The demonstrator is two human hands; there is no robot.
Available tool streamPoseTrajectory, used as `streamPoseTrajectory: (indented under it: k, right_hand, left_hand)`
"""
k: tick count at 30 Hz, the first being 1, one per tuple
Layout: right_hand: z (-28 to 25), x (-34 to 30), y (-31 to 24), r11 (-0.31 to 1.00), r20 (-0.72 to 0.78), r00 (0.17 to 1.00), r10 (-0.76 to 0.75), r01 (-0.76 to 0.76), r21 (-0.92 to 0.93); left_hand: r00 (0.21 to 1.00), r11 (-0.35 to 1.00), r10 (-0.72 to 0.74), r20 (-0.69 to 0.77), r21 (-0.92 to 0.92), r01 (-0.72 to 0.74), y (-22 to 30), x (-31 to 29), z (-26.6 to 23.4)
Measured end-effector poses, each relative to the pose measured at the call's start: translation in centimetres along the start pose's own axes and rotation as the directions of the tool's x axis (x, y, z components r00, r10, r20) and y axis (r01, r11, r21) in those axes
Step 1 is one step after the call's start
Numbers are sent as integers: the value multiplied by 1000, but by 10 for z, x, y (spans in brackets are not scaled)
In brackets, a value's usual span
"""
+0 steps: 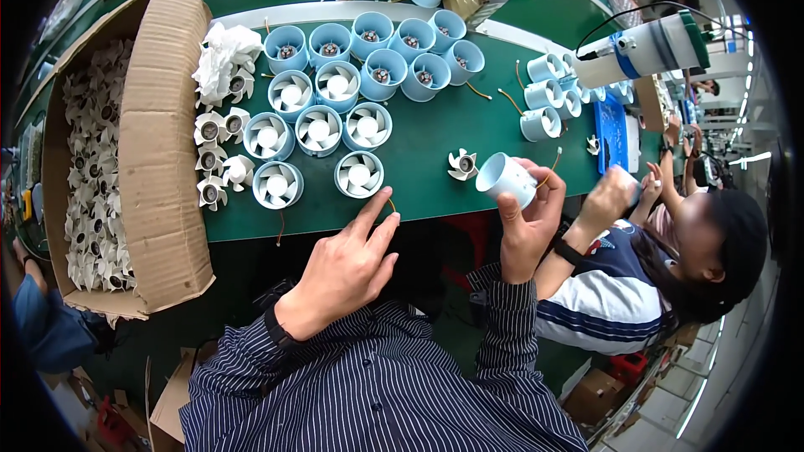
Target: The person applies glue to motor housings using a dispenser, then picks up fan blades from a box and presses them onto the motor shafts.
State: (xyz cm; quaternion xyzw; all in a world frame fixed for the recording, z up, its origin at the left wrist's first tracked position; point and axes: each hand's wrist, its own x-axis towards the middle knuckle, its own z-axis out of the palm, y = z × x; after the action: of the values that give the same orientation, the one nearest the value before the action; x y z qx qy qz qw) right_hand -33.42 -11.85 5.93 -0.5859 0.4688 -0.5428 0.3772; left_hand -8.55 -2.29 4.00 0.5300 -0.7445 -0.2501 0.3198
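My right hand (530, 230) grips a light-blue cylindrical fan housing (502, 179) above the table's front edge, tilted, with a thin wire (548, 169) sticking out on its right. What is inside that housing is hidden. My left hand (339, 274) reaches over the near edge with index and middle fingers stretched out, holding nothing. Its fingertips are beside a blue housing with a white impeller (359, 174), close to that one's wire; I cannot tell if they touch. A loose white impeller (462, 165) lies just left of the held housing.
Several blue housings with bare motors (381, 74) stand behind those fitted with impellers. At left, a cardboard box (166, 151) holds many white impellers. More housings (545, 94), a blue tray (612, 136) and a white cylindrical device (645, 50) are at right. A co-worker (620, 285) sits close on my right.
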Motion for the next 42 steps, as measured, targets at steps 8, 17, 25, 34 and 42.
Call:
streamPoseTrajectory:
  k: [8,17,25,34,42]
  right_hand:
    - [32,-38,2,899,416,902,110,-269,345]
    - [31,-16,-14,971,605,788,-114,217,-101]
    - [16,-23,-6,873,484,868,-107,315,-372]
    - [-27,-27,16,837,201,976,-84,178,-517]
    - [-31,-30,14,855,165,986,-9,94,-511]
  left_hand:
    - [992,950,-70,-108,-311,33,13,8,-1]
    - [974,982,-11,-228,-185,-32,14,12,1]
    - [968,991,46,-247,-111,-76,20,26,1]
    - [973,985,-112,-201,107,135,41,106,48]
    - [979,979,-143,-145,123,162,56,86,42]
